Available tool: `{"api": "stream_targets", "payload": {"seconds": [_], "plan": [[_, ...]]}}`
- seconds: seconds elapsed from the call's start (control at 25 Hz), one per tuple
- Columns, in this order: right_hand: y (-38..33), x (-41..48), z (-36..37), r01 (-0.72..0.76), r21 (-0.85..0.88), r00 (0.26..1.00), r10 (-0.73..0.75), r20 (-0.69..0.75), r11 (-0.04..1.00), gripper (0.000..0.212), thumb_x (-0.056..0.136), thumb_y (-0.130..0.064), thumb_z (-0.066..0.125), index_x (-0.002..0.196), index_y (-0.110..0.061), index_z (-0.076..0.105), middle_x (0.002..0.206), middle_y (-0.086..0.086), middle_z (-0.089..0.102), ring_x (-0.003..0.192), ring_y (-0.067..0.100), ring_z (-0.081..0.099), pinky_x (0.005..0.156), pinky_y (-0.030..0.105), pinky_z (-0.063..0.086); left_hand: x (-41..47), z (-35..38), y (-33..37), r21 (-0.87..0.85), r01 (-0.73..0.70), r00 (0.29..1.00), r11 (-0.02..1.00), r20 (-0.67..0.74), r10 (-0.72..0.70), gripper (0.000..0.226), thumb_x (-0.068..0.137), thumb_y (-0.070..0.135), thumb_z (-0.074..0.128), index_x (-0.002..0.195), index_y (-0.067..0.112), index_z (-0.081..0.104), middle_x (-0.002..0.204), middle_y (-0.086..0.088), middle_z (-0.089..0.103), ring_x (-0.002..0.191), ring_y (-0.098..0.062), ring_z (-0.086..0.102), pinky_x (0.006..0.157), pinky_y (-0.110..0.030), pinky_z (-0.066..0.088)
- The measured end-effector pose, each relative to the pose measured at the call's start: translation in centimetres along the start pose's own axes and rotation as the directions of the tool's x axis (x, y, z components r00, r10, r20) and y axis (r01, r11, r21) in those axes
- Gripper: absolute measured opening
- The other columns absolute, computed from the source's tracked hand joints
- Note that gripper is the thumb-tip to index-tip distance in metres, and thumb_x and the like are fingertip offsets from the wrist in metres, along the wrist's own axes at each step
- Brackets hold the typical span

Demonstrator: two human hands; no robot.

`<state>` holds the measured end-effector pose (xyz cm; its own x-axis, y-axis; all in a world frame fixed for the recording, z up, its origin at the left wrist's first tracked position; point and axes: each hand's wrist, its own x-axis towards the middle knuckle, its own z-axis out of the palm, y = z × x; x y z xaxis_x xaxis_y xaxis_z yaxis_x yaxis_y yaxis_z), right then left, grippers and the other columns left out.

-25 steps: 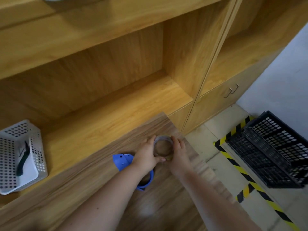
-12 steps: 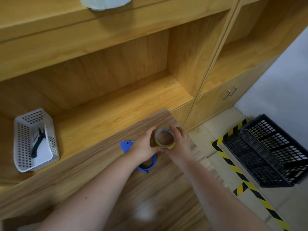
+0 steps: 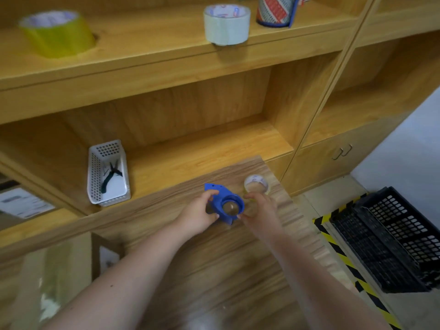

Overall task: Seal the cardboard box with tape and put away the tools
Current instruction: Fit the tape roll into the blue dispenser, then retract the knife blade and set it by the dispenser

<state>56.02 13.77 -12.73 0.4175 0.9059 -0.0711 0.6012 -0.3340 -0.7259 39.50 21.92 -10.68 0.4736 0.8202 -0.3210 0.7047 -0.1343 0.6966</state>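
Both hands work at the table's far end: the left hand [image 3: 197, 214] grips the blue dispenser [image 3: 225, 203], the right hand [image 3: 258, 207] lies open beside it. Tape roll [image 3: 256, 186] near the edge could get knocked off.

Dispenser [image 3: 225, 204] on the desk [image 3: 238, 270], near its far edge, between the left hand [image 3: 198, 216] and right hand [image 3: 261, 210]. Small tape roll [image 3: 256, 186] on the desk just behind and right of the dispenser. Basket [image 3: 108, 173] on the lower shelf [image 3: 202, 153] behind the desk, to the left; pliers [image 3: 110, 175] inside it. Upper shelf [image 3: 147, 41]: one roll [image 3: 57, 33] at left, another [image 3: 226, 24] at centre overhanging the front edge, a holder [image 3: 276, 10] just to its right. Crate [image 3: 390, 239] on the floor, right of the desk.
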Motion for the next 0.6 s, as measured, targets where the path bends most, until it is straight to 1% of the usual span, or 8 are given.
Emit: {"api": "stream_targets", "payload": {"seconds": [0.08,0.16,0.24,0.32,0.4,0.52,0.6], "plan": [[-1.0,-1.8,0.9,-0.012,0.032,1.000,0.012,0.010,0.999,0.048,0.071,-0.020,0.078,0.113,-0.022,0.056,0.116,-0.003,0.056,0.117,0.020,0.039,0.093,0.024,0.029,-2.4,-0.4,-1.2,-0.035,0.021,0.999,0.999,-0.043,-0.022,0.061,0.083,0.013,0.069,0.137,0.025,0.043,0.131,-0.003,0.055,0.122,-0.018,0.050,0.098,-0.025,0.037],[-2.0,-4.0,1.8,0.020,0.065,1.000,-0.021,0.012,0.998,0.048,0.071,-0.020,0.079,0.112,-0.023,0.057,0.113,-0.008,0.053,0.119,0.018,0.037,0.093,0.021,0.028,-5.1,-0.6,-2.4,-0.078,0.046,0.996,0.996,-0.072,-0.052,0.062,0.083,0.013,0.069,0.138,0.026,0.042,0.124,-0.001,0.055,0.117,-0.017,0.052,0.094,-0.024,0.038],[-2.9,-6.4,3.0,0.053,0.062,0.998,-0.054,0.013,0.997,0.046,0.071,-0.018,0.079,0.112,-0.022,0.058,0.114,-0.005,0.055,0.117,0.019,0.038,0.094,0.021,0.027,-8.0,-0.5,-3.9,-0.124,0.063,0.992,0.990,-0.102,-0.076,0.064,0.082,0.012,0.069,0.138,0.026,0.041,0.116,0.001,0.055,0.112,-0.019,0.055,0.092,-0.024,0.039],[-3.8,-8.7,4.4,0.075,0.028,0.997,-0.075,0.019,0.997,0.045,0.070,-0.019,0.078,0.111,-0.021,0.059,0.116,-0.001,0.058,0.115,0.023,0.041,0.093,0.021,0.028,-10.9,-0.4,-5.5,-0.154,0.072,0.989,0.986,-0.118,-0.091,0.063,0.081,0.011,0.069,0.136,0.027,0.042,0.111,0.002,0.055,0.106,-0.017,0.056,0.089,-0.023,0.040],[-4.5,-11.2,6.0,0.085,0.011,0.996,-0.086,0.038,0.996,0.043,0.070,-0.019,0.078,0.110,-0.020,0.060,0.117,0.001,0.059,0.117,0.024,0.041,0.094,0.021,0.027,-13.8,-0.4,-7.1,-0.165,0.089,0.989,0.982,-0.103,-0.107,0.062,0.081,0.012,0.069,0.135,0.028,0.043,0.112,0.003,0.055,0.104,-0.013,0.055,0.089,-0.021,0.039],[-5.1,-14.8,8.3,0.080,0.016,0.995,-0.081,0.060,0.997,0.042,0.070,-0.018,0.077,0.109,-0.019,0.061,0.116,0.003,0.059,0.117,0.024,0.041,0.092,0.018,0.026,-17.5,-0.3,-9.4,-0.165,0.105,0.988,0.981,-0.091,-0.121,0.062,0.082,0.012,0.068,0.136,0.027,0.043,0.114,0.002,0.053,0.110,-0.014,0.054,0.090,-0.020,0.038],[-5.0,-17.0,9.8,0.064,0.020,0.994,-0.065,0.090,0.998,0.042,0.071,-0.018,0.077,0.109,-0.020,0.062,0.115,0.001,0.059,0.116,0.023,0.042,0.096,0.022,0.029,-19.6,0.2,-11.1,-0.174,0.125,0.986,0.977,-0.087,-0.142,0.061,0.081,0.010,0.068,0.135,0.024,0.043,0.114,0.000,0.053,0.105,-0.013,0.054,0.088,-0.018,0.036]]}}
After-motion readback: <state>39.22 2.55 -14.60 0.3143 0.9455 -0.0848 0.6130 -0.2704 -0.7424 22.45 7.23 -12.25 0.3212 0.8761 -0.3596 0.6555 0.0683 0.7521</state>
